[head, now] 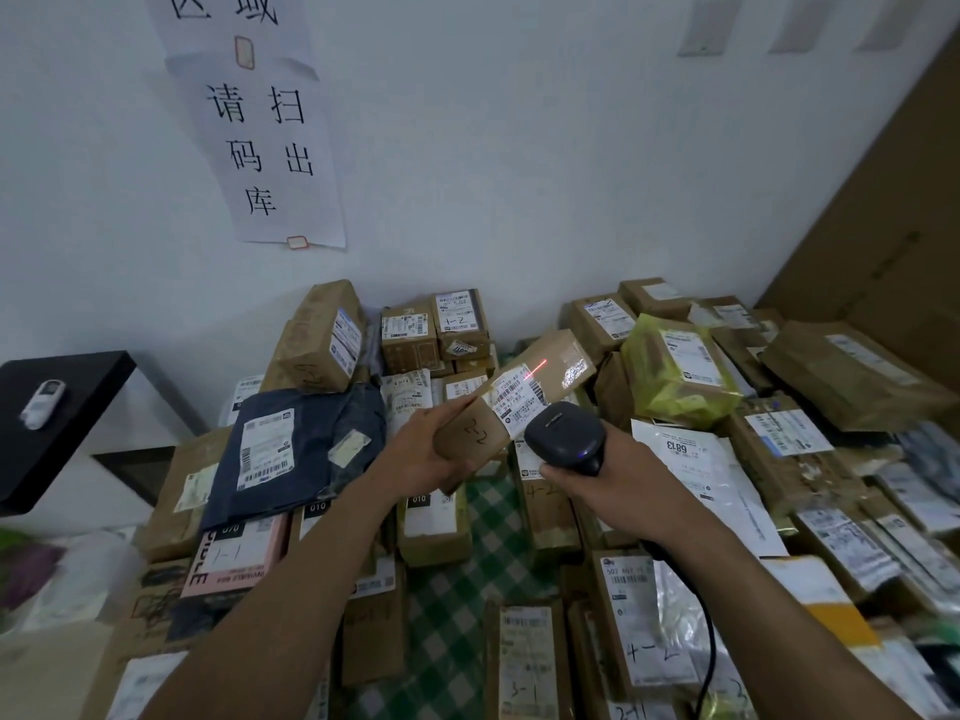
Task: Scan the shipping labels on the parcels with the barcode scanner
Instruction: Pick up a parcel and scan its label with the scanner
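My left hand [427, 449] grips the near end of a long brown cardboard parcel [540, 374], held up over the pile and angled up to the right. "2-2" is handwritten on its near part, and a white shipping label [522, 402] wraps around its middle. My right hand [621, 472] holds a dark barcode scanner [563, 433] just below the label, its head turned toward the parcel. A red scan line [535, 370] falls on the parcel's top face, just beyond the label. The scanner's black cable [709, 646] runs down past my right forearm.
Many labelled parcels cover the table on a green checked cloth [485, 517]: a dark blue mailer bag [296, 449] at left, a yellow-wrapped parcel [675, 368] at right, a pink box [234, 558] near left. A black shelf [57, 407] holds a small white device [42, 402]. Paper sign [265, 148] on the wall.
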Demonstrator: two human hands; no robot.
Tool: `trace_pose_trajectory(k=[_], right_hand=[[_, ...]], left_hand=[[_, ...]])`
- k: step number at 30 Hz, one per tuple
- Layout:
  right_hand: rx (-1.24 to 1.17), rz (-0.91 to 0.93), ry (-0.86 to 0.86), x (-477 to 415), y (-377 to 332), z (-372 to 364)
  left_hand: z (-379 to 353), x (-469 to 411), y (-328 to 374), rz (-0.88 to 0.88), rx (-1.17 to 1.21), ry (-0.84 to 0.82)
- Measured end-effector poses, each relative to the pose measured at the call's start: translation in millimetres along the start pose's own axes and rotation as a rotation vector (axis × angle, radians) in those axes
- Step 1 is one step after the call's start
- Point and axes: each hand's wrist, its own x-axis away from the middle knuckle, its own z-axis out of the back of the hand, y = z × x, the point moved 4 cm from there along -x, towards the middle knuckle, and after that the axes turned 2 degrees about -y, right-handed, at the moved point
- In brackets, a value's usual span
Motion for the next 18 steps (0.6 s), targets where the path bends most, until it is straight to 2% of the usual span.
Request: trace_pose_trajectory(k=[9,18], right_hand=[[-0.034,-0.017,-0.025,-1.7,3.6,2.0],[-0.3,-0.172,-0.007,-39.7,24.7,43.4]], left_hand=[[-3.3,3.2,4.6,0.069,0.019,-0.007],[-31.3,-64.1,37.6,0.314,0.673,0.148]])
